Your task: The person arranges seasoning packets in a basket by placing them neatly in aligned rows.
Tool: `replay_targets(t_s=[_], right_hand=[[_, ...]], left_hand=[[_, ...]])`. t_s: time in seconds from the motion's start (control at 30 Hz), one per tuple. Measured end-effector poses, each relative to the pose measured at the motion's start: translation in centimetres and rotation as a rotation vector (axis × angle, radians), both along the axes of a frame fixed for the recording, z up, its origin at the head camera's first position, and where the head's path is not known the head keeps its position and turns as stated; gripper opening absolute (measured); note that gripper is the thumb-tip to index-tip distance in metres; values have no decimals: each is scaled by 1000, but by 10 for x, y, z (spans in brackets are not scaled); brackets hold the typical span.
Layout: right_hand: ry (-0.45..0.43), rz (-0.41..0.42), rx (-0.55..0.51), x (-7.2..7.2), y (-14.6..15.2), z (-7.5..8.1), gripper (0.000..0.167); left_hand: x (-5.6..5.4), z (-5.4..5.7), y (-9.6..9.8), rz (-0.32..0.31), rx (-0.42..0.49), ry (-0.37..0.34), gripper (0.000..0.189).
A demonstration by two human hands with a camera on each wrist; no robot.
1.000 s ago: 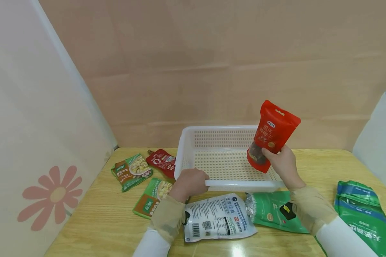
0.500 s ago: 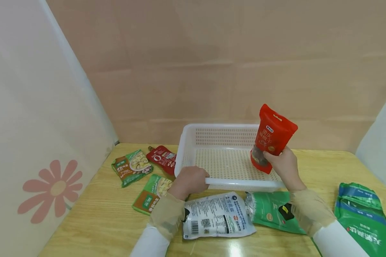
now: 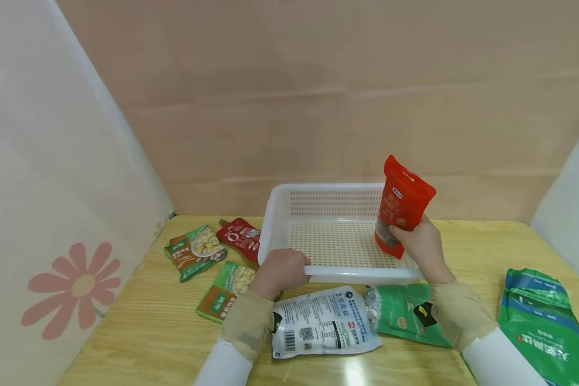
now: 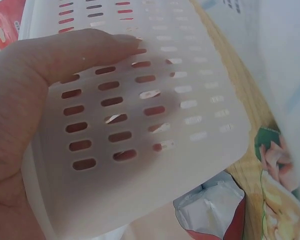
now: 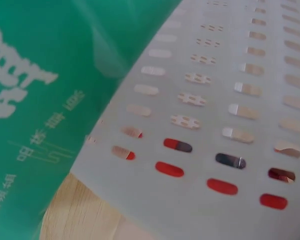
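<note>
A red pouch stood tilted at the right end of a white basket, its top leaning rightward and its base below the level of the far rim. The right hand gripped the pouch low on its right side, thumb across the front face at the edge of the dark lower window; most of the pouch, including its hanger slot, rose above the grip. The left hand clasped the basket's near rim by the left corner; in the left wrist view, one digit lay along the slotted wall.

The right hand's other fingers were hidden behind the pouch, and whether its base touched the basket floor could not be told. In the right wrist view, red showed only in pieces through the wall's slots, with the hand itself out of frame.

On the table, a dark red spouted pouch was partly covered by the basket, and the left forearm overlapped a green-and-brown packet; a second packet lay beyond. A white printed pouch lay near the basket. The right forearm hid one end of a green pouch, and the lower frame edge cut off a large green bag.
</note>
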State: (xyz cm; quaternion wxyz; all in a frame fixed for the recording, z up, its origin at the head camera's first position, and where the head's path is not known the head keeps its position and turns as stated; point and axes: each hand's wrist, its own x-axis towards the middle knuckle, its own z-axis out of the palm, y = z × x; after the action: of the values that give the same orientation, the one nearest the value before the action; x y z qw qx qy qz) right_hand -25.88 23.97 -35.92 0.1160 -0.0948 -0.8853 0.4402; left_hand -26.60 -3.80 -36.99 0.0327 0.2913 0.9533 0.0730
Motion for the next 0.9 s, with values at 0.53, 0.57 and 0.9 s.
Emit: replay_targets(t_s=[0.53, 0.57, 0.9], right_hand=[[23, 22, 34, 0, 1, -1, 58], [14, 22, 36, 0, 1, -1, 59], [-85, 58, 40, -3, 1, -1, 64]], left_hand=[[0, 1, 1, -1, -9, -23, 11], [-1, 1, 1, -4, -11, -21, 12], [0, 1, 0, 13, -12, -55, 10]])
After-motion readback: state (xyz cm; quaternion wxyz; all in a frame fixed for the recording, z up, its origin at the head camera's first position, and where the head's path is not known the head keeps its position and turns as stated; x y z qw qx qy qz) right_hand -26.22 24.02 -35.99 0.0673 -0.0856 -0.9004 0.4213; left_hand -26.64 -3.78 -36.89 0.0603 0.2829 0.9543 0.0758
